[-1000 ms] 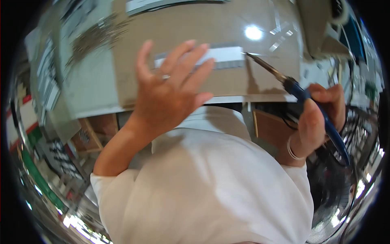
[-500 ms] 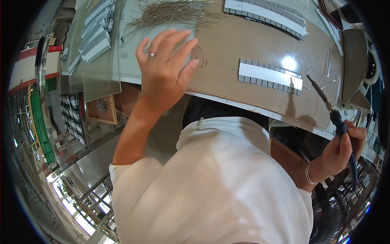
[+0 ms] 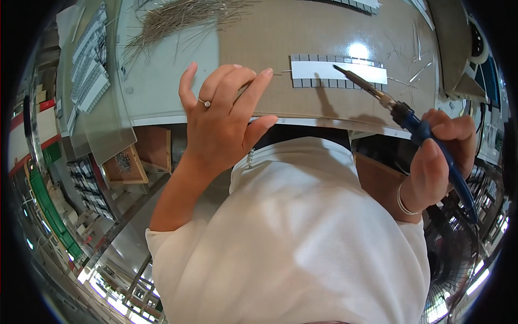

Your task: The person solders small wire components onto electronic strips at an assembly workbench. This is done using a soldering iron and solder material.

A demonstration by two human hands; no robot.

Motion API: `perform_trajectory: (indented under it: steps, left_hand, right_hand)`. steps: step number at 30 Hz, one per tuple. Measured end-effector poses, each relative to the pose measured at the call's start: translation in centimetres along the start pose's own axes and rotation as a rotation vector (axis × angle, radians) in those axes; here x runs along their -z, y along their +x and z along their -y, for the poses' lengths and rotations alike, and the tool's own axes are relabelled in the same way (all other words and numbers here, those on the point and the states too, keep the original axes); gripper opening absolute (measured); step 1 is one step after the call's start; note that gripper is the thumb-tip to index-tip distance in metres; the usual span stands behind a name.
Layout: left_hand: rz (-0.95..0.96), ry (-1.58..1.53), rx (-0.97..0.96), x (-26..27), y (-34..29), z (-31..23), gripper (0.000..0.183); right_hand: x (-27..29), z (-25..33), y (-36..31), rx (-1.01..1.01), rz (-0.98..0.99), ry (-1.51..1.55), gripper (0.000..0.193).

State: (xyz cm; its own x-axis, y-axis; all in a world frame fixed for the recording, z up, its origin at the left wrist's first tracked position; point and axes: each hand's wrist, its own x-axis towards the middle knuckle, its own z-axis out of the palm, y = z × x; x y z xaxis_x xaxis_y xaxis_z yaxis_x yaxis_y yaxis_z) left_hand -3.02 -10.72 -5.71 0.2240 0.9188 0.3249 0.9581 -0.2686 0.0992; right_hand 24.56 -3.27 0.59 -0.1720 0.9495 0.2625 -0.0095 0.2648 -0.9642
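My right hand (image 3: 440, 148) grips a soldering iron (image 3: 407, 116) by its blue handle. The dark tip points left, over a white strip (image 3: 337, 71) with rows of grey blocks along both long edges; whether it touches cannot be made out. A thin wire end sticks out of the strip's left end. Left of the strip, my left hand (image 3: 221, 119) hovers at the table's front edge with fingers apart, palm down, and nothing visibly held. Its index fingertip comes close to the wire end.
A heap of thin metal wires (image 3: 183, 21) lies at the back left. Stacked grey-and-white strips (image 3: 91, 70) are at the far left, another strip (image 3: 359, 5) at the back. Loose wires (image 3: 415, 43) lie at the right beside a brown-grey box-like device (image 3: 458, 59). An open wooden drawer (image 3: 127, 164) sits below.
The soldering iron has swung left from beyond the strip's right end to above the strip. My left hand has moved nearer the strip's left end. The whole view has shifted.
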Motion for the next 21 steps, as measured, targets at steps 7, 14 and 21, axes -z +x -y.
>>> perform_trajectory:
  steps: [7, 14, 21]
  left_hand:
    - [-0.018, -0.034, -0.015, -0.6, 0.1, 0.1, 0.054]
    - [-0.095, -0.045, -0.038, -1.4, -0.2, 0.2, 0.049]
    - [-0.073, 0.032, -0.026, -1.1, 0.0, -0.1, 0.051]
  right_hand:
    - [-1.4, -0.9, 0.1, 0.083, 0.112, -0.011, 0.030]
    - [-2.6, -0.3, 0.2, -0.033, 0.180, -0.089, 0.028]
    - [-3.3, -0.7, 0.7, -0.106, 0.226, -0.107, 0.032]
